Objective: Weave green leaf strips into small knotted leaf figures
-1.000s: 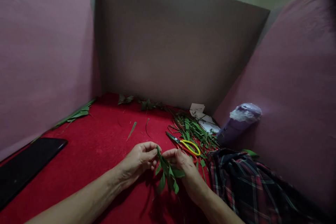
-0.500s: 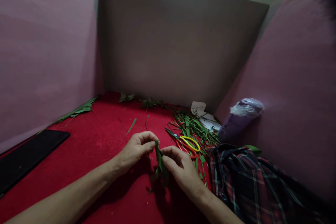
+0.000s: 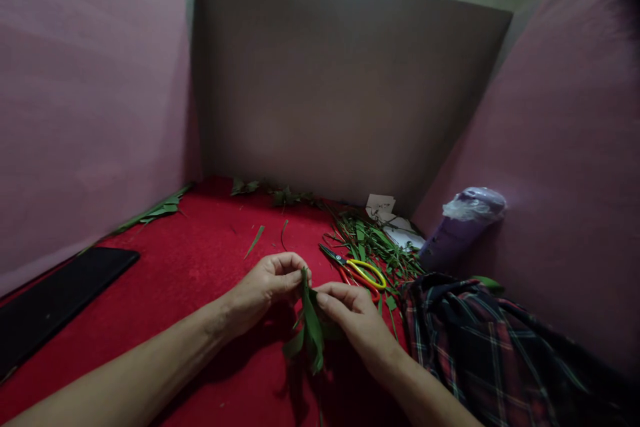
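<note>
Between my two hands, above the red cloth [image 3: 200, 260], hangs a bunch of green leaves [image 3: 313, 330], its tips pointing down toward me. My left hand [image 3: 273, 283] pinches the upper end between thumb and forefinger. From the right, my right hand [image 3: 350, 310] has thumb and forefinger closed at a leaf's edge, just below the left fingertips. Scissors [image 3: 357, 268] with one yellow and one red handle lie just beyond my right hand, blades pointing away to the left.
Cut stems and leaves [image 3: 375, 243] are heaped past the scissors, beside white paper [image 3: 403, 233]. A purple object with clear plastic on top [image 3: 465, 220] leans at the right wall. Plaid cloth [image 3: 465, 327] lies at the right, a black flat panel [image 3: 65, 297] at the left.
The leaves now hang more spread and visible. My right hand has moved slightly right and down, away from the left fingertips. The whole view has shifted a little.
</note>
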Available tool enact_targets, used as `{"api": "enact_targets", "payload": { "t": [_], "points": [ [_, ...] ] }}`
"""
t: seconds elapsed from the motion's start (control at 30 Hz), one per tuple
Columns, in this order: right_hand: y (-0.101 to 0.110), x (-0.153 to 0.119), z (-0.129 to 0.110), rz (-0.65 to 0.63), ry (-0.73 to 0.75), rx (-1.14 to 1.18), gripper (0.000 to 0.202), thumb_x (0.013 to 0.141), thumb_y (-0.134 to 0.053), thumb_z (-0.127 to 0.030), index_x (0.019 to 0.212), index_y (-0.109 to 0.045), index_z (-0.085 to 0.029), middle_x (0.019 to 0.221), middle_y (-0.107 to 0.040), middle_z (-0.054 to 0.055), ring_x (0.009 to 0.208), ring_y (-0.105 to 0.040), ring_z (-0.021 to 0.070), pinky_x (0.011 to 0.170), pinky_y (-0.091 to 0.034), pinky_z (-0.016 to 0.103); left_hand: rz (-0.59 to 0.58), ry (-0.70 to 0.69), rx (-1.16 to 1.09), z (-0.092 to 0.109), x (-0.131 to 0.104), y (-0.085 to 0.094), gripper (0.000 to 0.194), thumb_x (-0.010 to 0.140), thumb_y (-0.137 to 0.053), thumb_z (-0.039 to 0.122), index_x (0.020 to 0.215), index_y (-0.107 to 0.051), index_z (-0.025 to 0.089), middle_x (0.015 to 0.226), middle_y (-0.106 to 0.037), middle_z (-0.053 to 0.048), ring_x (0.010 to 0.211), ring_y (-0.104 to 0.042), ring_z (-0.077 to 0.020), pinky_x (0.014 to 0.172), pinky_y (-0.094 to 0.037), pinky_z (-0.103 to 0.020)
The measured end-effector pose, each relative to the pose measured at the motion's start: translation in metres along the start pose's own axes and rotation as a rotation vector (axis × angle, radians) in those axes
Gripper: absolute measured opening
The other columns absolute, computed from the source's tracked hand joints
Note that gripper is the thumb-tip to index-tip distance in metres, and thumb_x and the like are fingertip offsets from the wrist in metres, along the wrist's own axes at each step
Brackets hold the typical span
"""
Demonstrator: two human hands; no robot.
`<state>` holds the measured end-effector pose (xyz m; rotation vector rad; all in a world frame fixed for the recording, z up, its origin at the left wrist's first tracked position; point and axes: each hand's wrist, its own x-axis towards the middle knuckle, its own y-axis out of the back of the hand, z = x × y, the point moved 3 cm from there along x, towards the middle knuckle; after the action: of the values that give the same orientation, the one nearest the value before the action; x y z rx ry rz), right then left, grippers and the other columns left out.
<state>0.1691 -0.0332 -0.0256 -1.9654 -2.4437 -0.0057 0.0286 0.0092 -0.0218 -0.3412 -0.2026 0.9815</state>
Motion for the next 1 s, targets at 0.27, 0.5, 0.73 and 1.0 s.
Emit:
{"api": "enact_targets", "payload": {
  "t": [0.27, 0.5, 0.73, 1.0],
  "points": [
    [0.002, -0.007, -0.006, 0.223, 0.271, -0.514, 0.024, 0.083, -0.051, -0.029, 0.068, -0.063, -0.017, 0.057, -0.058, 0.0, 0.051, -0.047, 0.0105, 0.049, -0.033, 0.021, 0.064, -0.02, 0.191, -0.003, 0.001, -0.004, 0.029, 0.071, -0.066, 0.035, 0.092, -0.057, 0.017, 0.062, -0.055, 0.003, 0.05, -0.048, -0.0086, 0.049, -0.037, -0.021],
    [0.0, -0.014, -0.008, 0.255, 0.457, -0.928, 0.016, 0.082, -0.05, -0.02, 0.073, -0.063, -0.019, 0.066, -0.064, 0.004, 0.06, -0.057, 0.0148, 0.058, -0.035, 0.023, -0.02, -0.025, 0.347, -0.008, 0.0, -0.013, 0.025, 0.068, -0.067, 0.032, 0.081, -0.055, 0.014, 0.064, -0.054, 0.002, 0.053, -0.049, -0.0098, 0.048, -0.038, -0.021],
    [0.005, -0.008, -0.006, 0.245, 0.285, -0.636, 0.022, 0.086, -0.047, -0.027, 0.073, -0.062, -0.017, 0.061, -0.06, 0.0, 0.054, -0.05, 0.0112, 0.052, -0.035, 0.021, -0.004, 0.086, 0.215, -0.007, -0.004, -0.012, 0.014, 0.068, -0.057, 0.014, 0.081, -0.061, 0.013, 0.07, -0.06, -0.001, 0.057, -0.054, -0.0101, 0.058, -0.044, -0.024],
    [0.006, -0.002, -0.001, 0.195, 0.183, -0.408, 0.025, 0.084, -0.049, -0.031, 0.068, -0.06, -0.015, 0.059, -0.054, -0.002, 0.053, -0.043, 0.0091, 0.049, -0.034, 0.019, 0.113, 0.098, 0.262, -0.002, -0.004, -0.012, 0.011, 0.071, -0.058, 0.02, 0.08, -0.058, 0.013, 0.056, -0.058, 0.002, 0.046, -0.052, -0.008, 0.049, -0.044, -0.021]
  ]
}}
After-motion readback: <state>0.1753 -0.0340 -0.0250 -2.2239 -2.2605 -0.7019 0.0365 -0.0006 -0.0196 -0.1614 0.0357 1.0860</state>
